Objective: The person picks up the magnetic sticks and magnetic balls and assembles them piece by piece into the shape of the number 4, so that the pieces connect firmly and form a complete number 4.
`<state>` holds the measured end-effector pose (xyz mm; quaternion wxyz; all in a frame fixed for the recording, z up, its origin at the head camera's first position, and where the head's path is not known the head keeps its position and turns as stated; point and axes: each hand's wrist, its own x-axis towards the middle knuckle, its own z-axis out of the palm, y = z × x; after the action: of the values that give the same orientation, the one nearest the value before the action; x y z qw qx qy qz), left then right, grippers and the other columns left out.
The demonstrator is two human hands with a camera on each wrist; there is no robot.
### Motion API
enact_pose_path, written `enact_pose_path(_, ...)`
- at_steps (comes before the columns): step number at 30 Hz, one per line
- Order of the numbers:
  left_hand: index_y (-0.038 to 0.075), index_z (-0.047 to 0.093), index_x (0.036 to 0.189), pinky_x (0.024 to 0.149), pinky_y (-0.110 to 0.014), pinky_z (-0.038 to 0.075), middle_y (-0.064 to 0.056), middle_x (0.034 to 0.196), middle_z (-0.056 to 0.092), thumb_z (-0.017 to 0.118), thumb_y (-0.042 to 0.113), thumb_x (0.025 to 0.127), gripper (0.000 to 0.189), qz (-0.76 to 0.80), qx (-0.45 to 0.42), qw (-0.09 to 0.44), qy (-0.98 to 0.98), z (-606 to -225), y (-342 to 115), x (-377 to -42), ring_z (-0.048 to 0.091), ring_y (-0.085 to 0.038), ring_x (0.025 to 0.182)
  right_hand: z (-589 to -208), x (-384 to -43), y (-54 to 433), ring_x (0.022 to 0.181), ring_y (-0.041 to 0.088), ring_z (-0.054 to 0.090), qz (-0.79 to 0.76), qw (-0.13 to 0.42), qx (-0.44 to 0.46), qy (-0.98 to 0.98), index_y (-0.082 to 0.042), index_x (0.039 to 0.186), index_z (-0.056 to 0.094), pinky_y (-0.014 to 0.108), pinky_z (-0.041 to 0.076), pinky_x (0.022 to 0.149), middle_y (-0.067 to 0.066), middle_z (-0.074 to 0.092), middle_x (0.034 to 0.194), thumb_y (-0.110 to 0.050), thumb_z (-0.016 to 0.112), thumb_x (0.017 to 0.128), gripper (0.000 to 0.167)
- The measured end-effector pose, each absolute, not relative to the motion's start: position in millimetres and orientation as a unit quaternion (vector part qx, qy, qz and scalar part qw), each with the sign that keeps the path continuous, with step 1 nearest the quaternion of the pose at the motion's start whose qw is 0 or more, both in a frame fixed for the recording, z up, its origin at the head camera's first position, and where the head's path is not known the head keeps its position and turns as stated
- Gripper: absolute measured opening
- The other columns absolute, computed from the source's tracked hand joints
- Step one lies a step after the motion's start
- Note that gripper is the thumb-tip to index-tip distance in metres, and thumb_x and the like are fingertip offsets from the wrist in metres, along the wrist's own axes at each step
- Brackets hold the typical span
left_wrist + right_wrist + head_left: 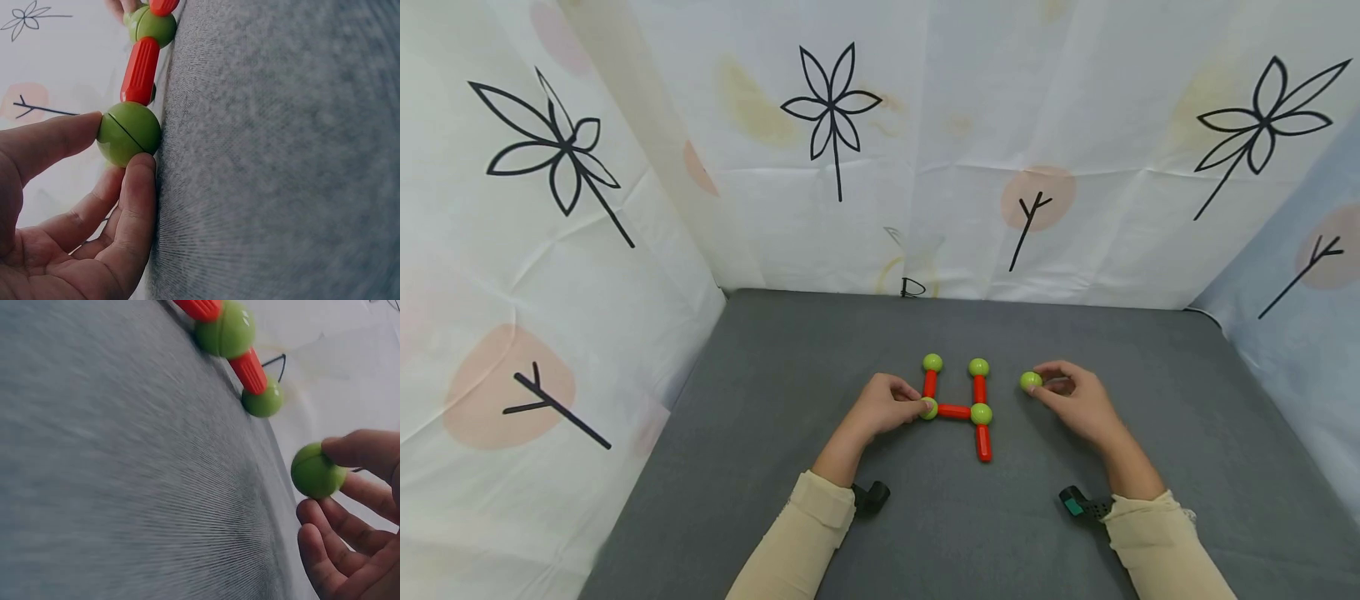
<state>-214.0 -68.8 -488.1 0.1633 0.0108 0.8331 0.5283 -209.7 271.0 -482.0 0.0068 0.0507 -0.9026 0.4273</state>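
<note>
A figure of red rods and green balls, shaped like a 4, lies on the grey table. My left hand (887, 404) pinches its lower-left green ball (128, 134) between thumb and fingers. From that ball one red rod (930, 384) runs to a green ball (932, 362) at the top left, and another rod (954, 412) runs right to a green ball (981, 414). A rod (980, 389) with a ball (978, 367) goes up from there, and a bare-ended rod (984, 443) points down. Right of the figure, my right hand (1075, 402) pinches a separate green ball (315, 472).
The grey tabletop (805, 350) spreads around the figure. White cloth with leaf drawings (865, 233) hangs behind the table and at both sides. Dark wrist cameras sit on the left wrist (871, 498) and right wrist (1075, 502).
</note>
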Motion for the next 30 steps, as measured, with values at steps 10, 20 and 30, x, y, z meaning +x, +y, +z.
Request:
enact_pose_path(10, 0.009, 0.078, 0.096, 0.065, -0.029, 0.053, -0.005, 0.083, 0.073, 0.086, 0.028, 0.091, 0.021, 0.527, 0.010, 0.161, 0.834, -488, -67, -215, 0.067, -0.017, 0.072, -479, -172, 264, 0.090, 0.007, 0.070, 0.448, -0.045, 0.117, -0.885, -0.006, 0.125, 0.071, 0.026, 0.057, 0.071, 0.014, 0.072, 0.116, -0.020, 0.078, 0.099, 0.030)
enact_pose_path(20, 0.009, 0.077, 0.097, 0.066, -0.029, 0.053, -0.005, 0.084, 0.073, 0.086, 0.028, 0.091, 0.022, 0.529, 0.008, 0.161, 0.833, -488, -68, -215, 0.068, -0.016, 0.073, -486, -145, 256, 0.084, 0.008, 0.069, 0.481, -0.085, 0.167, -0.857, -0.006, 0.120, 0.072, 0.028, 0.058, 0.069, 0.011, 0.073, 0.110, -0.012, 0.079, 0.097, 0.025)
enact_pose_path(30, 0.009, 0.077, 0.096, 0.065, -0.029, 0.053, -0.004, 0.082, 0.072, 0.086, 0.027, 0.091, 0.021, 0.531, 0.009, 0.160, 0.832, -490, -68, -215, 0.067, -0.016, 0.072, -491, -130, 246, 0.086, 0.010, 0.068, 0.487, -0.132, 0.219, -0.835, -0.012, 0.118, 0.071, 0.029, 0.058, 0.074, 0.008, 0.071, 0.109, -0.019, 0.081, 0.096, 0.024)
